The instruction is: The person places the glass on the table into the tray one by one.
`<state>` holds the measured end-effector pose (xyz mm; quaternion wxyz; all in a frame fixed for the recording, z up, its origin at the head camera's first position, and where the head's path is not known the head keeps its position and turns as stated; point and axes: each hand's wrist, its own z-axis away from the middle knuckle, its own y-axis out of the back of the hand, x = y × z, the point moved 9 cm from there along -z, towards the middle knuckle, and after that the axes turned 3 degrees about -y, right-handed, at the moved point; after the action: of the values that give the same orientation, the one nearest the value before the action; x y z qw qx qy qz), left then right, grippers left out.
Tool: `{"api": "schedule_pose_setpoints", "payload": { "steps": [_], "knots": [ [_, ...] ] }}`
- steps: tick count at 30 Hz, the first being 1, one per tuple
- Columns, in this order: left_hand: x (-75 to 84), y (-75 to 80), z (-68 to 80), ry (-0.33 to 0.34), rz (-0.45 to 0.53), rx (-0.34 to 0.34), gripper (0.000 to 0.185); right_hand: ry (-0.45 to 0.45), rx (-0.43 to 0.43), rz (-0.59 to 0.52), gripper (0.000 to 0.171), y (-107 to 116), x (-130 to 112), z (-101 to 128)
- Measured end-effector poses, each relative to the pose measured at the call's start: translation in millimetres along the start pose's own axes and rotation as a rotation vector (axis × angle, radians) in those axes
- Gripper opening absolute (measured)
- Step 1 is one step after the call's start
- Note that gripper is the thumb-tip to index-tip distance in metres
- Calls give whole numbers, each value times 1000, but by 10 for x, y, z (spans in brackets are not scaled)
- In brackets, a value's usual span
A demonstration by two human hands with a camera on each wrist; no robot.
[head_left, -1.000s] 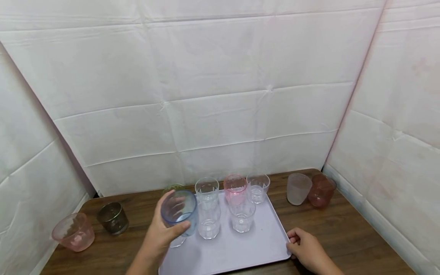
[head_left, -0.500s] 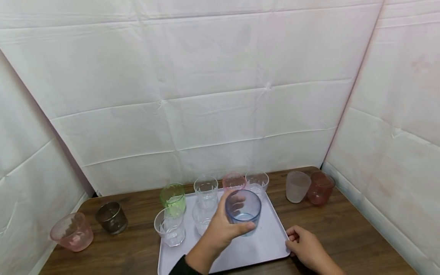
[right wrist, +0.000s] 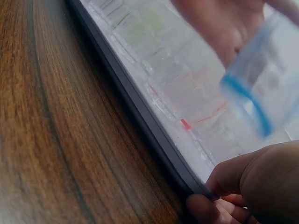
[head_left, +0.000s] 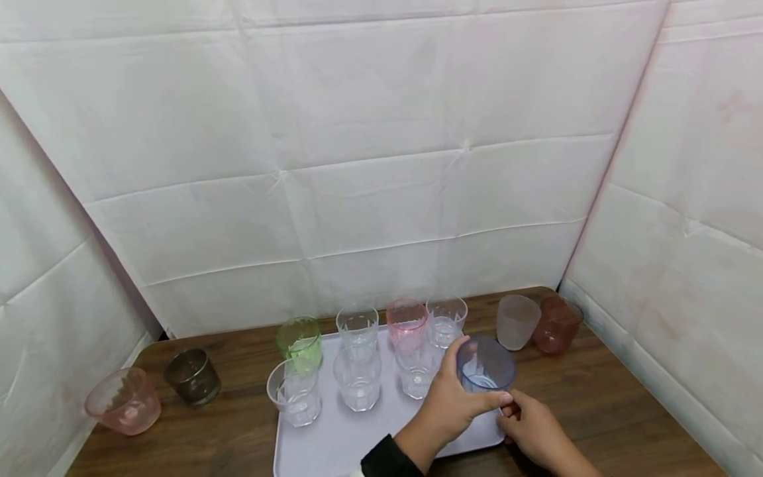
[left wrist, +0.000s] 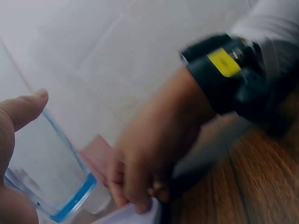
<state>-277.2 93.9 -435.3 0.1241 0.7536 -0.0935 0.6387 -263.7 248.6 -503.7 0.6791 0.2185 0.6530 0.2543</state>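
Above the tray's (head_left: 334, 457) right front corner, a blue cup (head_left: 485, 370) is held upright in the curled fingers and thumb of the left hand (head_left: 453, 407). It is seen to be empty, of clear blue-tinted plastic with a darker blue base. The tray's right edge is pinched by the right hand (head_left: 533, 430), thumb above and fingers below. Six cups are stood on the tray: four clear cups (head_left: 357, 377), a green cup (head_left: 300, 341) and a pink cup (head_left: 407, 319); all appear empty. Both wrist views are blurred, and the right hand's fingers are partly cut off. On the table (head_left: 596, 397), a frosted cup (head_left: 516, 321) and a red cup (head_left: 556, 323) are noted at right, a dark cup (head_left: 192, 376) and another pink one at left.
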Motion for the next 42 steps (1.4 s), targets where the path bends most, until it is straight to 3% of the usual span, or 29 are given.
{"api": "schedule_pose_setpoints", "payload": {
  "steps": [4,9,15,25,33,42],
  "knots": [
    [-122,-78,-48,10,-80,47,95,-9,9,1,12,9,3,10],
    [-275,-73,-94,11,-60,129,98,-21,22,-26,16,1,2,-1],
    [-400,-52,-140,12,-93,160,97,-41,34,-32,18,18,-1,2],
    [-455,-59,-99,72,-155,168,105,-23,27,-28,17,1,8,-5],
    [-548,-36,-12,70,-202,182,94,-20,25,-42,21,-5,21,-26],
    [-533,0,-4,91,-273,227,80,-48,21,-57,20,-23,43,-33]
  ]
}}
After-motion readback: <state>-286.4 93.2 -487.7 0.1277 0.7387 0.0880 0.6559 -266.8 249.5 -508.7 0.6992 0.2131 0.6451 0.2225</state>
